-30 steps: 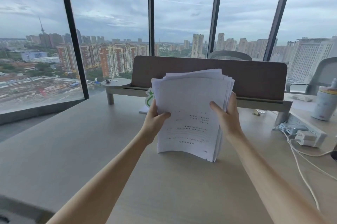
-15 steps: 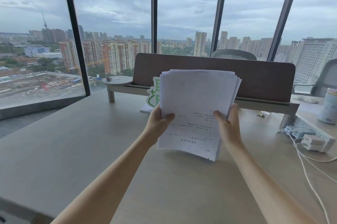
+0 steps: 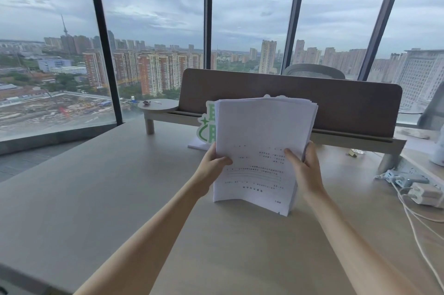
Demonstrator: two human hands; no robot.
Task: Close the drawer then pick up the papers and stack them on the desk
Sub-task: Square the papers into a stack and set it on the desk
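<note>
A thick stack of white printed papers [image 3: 260, 141] stands upright on its lower edge on the light wooden desk [image 3: 96, 198], its bottom corner touching the desktop. My left hand [image 3: 211, 167] grips the stack's left side, thumb across the front sheet. My right hand [image 3: 305, 170] grips the right side the same way. The sheets' top edges fan slightly apart. No drawer shows in this view.
A brown divider panel [image 3: 348, 107] on a pale shelf runs behind the papers, with a green-and-white sign [image 3: 206, 126] partly hidden by them. A power strip [image 3: 403, 178], white charger [image 3: 427, 195] and cables lie at the right. Tall windows stand beyond.
The stack was lifted slightly off the desk, then came back down onto its lower edge. Its sheets now sit more squarely together. Both hands kept their grip.
</note>
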